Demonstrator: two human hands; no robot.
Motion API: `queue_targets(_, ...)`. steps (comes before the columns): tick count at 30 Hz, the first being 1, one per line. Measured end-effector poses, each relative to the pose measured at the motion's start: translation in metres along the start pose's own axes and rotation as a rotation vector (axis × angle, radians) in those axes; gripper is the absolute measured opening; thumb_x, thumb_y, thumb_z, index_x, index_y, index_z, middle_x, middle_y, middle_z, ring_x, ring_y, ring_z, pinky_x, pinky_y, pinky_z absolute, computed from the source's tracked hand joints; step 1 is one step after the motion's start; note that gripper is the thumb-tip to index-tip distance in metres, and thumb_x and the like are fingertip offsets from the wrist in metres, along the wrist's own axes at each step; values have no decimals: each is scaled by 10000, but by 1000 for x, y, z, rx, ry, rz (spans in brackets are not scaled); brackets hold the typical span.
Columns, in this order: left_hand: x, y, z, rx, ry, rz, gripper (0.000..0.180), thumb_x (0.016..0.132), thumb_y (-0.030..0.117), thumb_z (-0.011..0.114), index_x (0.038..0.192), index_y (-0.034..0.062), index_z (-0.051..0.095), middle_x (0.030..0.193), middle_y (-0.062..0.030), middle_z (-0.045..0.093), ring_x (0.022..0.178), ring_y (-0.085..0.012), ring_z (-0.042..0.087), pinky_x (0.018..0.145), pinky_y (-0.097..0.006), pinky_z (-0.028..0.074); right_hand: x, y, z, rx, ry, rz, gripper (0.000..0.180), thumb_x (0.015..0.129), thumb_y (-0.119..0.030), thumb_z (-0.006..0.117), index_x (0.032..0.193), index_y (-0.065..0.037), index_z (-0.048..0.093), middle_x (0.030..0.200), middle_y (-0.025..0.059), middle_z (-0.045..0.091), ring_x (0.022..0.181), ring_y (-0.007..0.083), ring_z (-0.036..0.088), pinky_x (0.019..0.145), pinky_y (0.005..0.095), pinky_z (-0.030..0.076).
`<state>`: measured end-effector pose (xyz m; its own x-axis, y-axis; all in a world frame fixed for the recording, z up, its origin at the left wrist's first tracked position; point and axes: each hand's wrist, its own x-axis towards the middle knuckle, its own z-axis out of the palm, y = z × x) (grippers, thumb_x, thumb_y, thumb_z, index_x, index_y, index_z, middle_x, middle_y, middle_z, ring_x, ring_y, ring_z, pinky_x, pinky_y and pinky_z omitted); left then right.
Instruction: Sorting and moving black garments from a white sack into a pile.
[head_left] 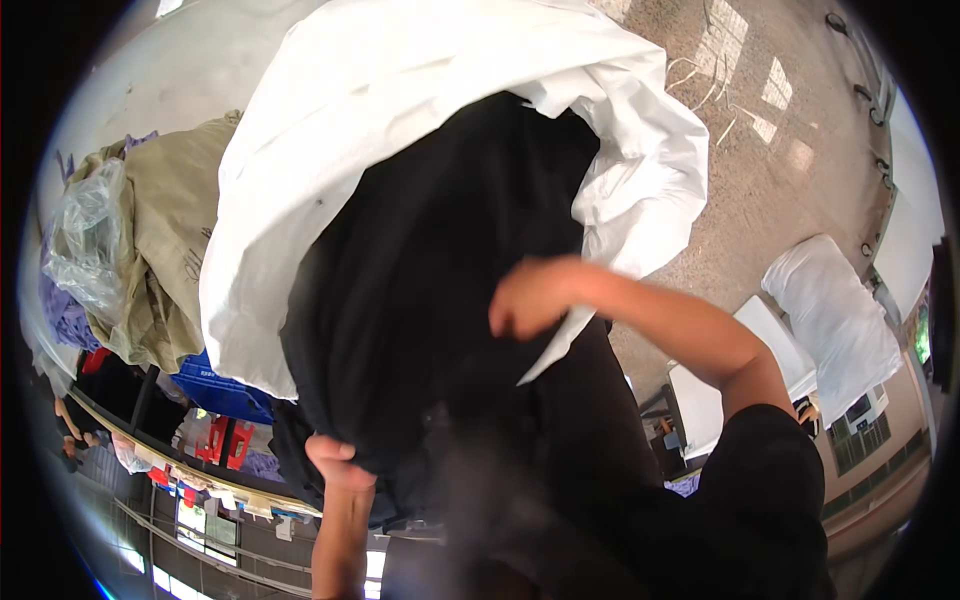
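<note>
Leftmost, purple strips lie beside a rumpled clear bag, whose contents, if any, cannot be made out. The clear bag rests against a khaki sack, which looks bulky; what it holds is hidden. Just below shows a blue bag, its inside out of sight. Next comes the white cloth, curving round the left, far and right sides of the black cloth; whether it is a sack or a loose sheet is unclear. The left hand is closed on the near left edge of the black cloth, thumb on top. That cloth fills the middle, ringed by white on three sides while its near side stays uncovered, so the work looks partly done. Over it is the blurred right hand, fingers bent; I cannot tell whether they pinch anything. Farther right, a white sack looks full, its contents hidden.
</note>
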<state>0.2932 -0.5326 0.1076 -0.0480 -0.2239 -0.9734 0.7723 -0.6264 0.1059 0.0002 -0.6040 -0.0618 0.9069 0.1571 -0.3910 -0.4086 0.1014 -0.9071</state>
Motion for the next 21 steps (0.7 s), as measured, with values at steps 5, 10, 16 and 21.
queue_targets(5,-4,16,29,63,37,65,860,440,105,470,1288,-40,444,1246,-207,534,1133,-376,519,1029,-417,389,49,-28,131,337,-374,-371,267,721,-115,590,951,15,631,968,229,620,955,338,593,776,429,485)
queue_targets(10,24,5,50,422,103,193,748,519,51,550,1255,-46,469,1171,-168,586,1067,-327,566,963,-385,449,39,-35,57,-202,460,402,121,701,-172,605,679,-66,660,658,92,636,742,290,623,625,402,481)
queue_targets(16,31,-24,42,879,2,251,407,685,36,724,1040,-92,571,988,-120,644,854,-180,621,779,-296,506,19,-87,21,229,1403,215,201,776,-111,648,949,-33,581,886,113,608,831,262,608,725,352,498)
queue_targets(21,54,-64,24,978,-19,605,315,694,101,685,961,-36,592,885,-199,647,823,-241,642,680,-362,480,56,-180,-2,-122,752,427,855,749,-355,692,1371,20,240,1214,282,434,1069,385,515,878,438,452)
